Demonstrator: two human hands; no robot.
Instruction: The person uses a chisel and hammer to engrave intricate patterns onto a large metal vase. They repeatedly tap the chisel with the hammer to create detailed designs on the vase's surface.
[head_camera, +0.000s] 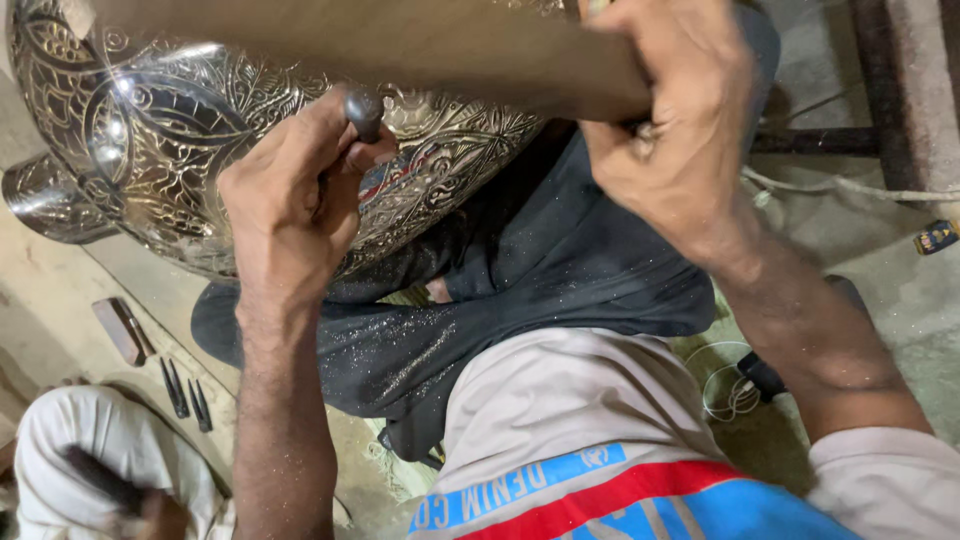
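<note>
A large shiny metal vessel (150, 140) with engraved floral patterns rests across my lap, which is covered by dark cloth (520, 300). My left hand (290, 200) is closed around a small dark chisel (364, 112), whose tip is pressed against the vessel's engraved surface. My right hand (680, 110) is raised at the top right and grips a wooden handle (400, 40) that stretches left across the top of the view, above the chisel.
Several spare dark chisels (185, 390) and a small block (120, 330) lie on the dusty floor at the left. Another person's light-clothed knee (90, 450) is at the bottom left. A thin white cord (730, 385) lies coiled on the floor at the right.
</note>
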